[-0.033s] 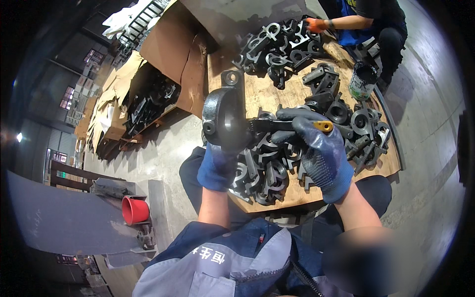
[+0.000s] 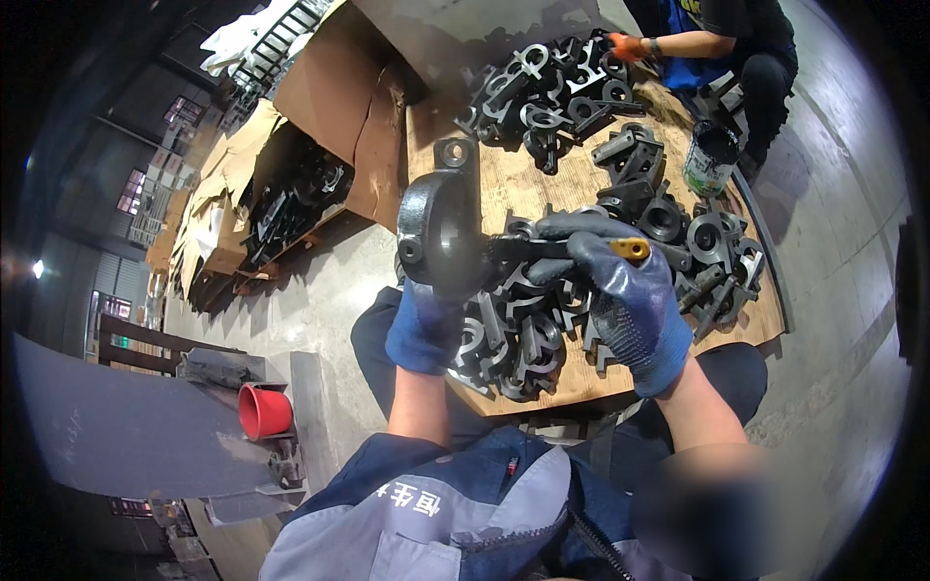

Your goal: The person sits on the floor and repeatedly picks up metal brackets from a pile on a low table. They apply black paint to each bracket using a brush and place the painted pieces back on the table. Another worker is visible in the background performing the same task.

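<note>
Nothing has shifted since before: your left hand [image 2: 423, 327] grips the black casting [image 2: 441, 230] above the table [image 2: 499, 184], right hand [image 2: 628, 302] holding the yellow-tipped brush [image 2: 572, 249] to it. Painting seems underway; next, turn the casting.

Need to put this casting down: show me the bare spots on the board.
Bare wood lies on the wooden board between the far pile of castings and the near pile. Right side is crowded up to the paint can.

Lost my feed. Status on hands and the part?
Left hand holds black casting up. Right hand grips yellow-ended brush against it. Nothing between them.
</note>
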Tool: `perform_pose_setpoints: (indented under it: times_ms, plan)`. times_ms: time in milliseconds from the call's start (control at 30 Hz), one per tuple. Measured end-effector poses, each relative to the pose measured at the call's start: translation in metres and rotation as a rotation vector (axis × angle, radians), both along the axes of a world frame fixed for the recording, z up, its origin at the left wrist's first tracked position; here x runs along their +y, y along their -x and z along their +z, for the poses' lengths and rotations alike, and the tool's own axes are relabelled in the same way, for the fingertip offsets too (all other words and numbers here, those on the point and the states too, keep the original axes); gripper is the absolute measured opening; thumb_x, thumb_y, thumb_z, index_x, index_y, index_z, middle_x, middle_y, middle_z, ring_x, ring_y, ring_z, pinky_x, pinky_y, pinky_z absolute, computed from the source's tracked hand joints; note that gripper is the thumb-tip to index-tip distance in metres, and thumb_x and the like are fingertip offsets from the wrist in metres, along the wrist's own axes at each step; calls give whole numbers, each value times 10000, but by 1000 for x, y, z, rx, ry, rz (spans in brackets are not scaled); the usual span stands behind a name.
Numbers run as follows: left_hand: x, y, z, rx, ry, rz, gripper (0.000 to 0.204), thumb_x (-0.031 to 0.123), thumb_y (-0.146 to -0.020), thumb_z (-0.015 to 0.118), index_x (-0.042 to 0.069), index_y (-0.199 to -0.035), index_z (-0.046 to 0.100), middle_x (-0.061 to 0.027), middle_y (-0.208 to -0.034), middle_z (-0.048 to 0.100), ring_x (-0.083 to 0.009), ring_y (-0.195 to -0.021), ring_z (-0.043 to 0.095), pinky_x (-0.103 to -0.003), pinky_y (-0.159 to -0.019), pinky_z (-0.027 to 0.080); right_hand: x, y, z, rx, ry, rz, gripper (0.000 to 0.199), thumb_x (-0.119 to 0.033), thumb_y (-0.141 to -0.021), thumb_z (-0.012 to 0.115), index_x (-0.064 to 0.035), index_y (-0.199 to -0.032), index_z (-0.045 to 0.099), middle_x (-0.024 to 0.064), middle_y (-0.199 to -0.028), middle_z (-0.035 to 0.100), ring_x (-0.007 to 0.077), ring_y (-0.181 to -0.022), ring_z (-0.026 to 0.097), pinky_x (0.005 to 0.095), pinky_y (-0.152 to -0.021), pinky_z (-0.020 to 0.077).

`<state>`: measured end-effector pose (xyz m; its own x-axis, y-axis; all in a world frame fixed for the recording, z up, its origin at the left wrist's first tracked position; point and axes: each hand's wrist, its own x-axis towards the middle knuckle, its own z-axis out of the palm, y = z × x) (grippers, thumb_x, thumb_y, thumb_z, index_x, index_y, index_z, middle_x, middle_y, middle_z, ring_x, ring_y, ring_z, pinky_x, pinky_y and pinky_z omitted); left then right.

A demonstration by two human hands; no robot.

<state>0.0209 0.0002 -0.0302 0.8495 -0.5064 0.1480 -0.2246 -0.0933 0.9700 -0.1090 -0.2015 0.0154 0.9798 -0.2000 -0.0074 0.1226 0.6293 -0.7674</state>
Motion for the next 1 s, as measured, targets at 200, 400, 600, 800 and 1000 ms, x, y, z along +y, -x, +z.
perform_pose_setpoints:
  times_ms: [200, 400, 600, 800, 1000]
  plan:
    - [-7, 6, 11, 196, 113, -11, 320, 115, -842, 704, 32, -1136, 611, -53, -919, 645, -152, -774, 595, -284, -703, 480, 0, 1, -11, -195, 241, -54, 321, -186, -960, 567, -5, -1225, 590, 129, -1138, 661, 183, -932, 695, 282, -787, 571]
    - [-14, 6, 12, 268, 196, -68, 330, 83, -841, 694, 64, -1160, 607, -28, -967, 643, -150, -835, 597, -294, -749, 488, 8, -5, -23, -179, 151, -86, 366, -192, -1006, 477, -18, -1326, 515, 131, -1223, 621, 217, -1055, 653, 331, -938, 529]
    - [-21, 9, 16, 287, 268, -45, 328, 34, -835, 687, 73, -1151, 606, -32, -996, 645, -154, -868, 612, -302, -787, 498, 2, -4, -23, -55, -323, 83, 395, -218, -1015, 461, -20, -1356, 490, 136, -1239, 611, 200, -1101, 623, 340, -994, 498]
    - [-29, 9, 17, 183, 217, 36, 260, 7, -853, 651, 54, -1105, 605, -33, -934, 634, -136, -791, 612, -281, -713, 509, 12, 1, -29, -159, 344, -96, 457, -300, -1026, 432, -30, -1395, 447, 105, -1238, 612, 158, -1076, 609, 311, -956, 498]
    - [-36, 8, 18, 221, 223, -53, 146, 28, -921, 566, 14, -1066, 577, -45, -886, 600, -111, -720, 607, -259, -637, 536, 9, -7, -34, -138, 82, -47, 450, -280, -1041, 399, -44, -1423, 412, 90, -1280, 590, 143, -1096, 594, 298, -961, 484]
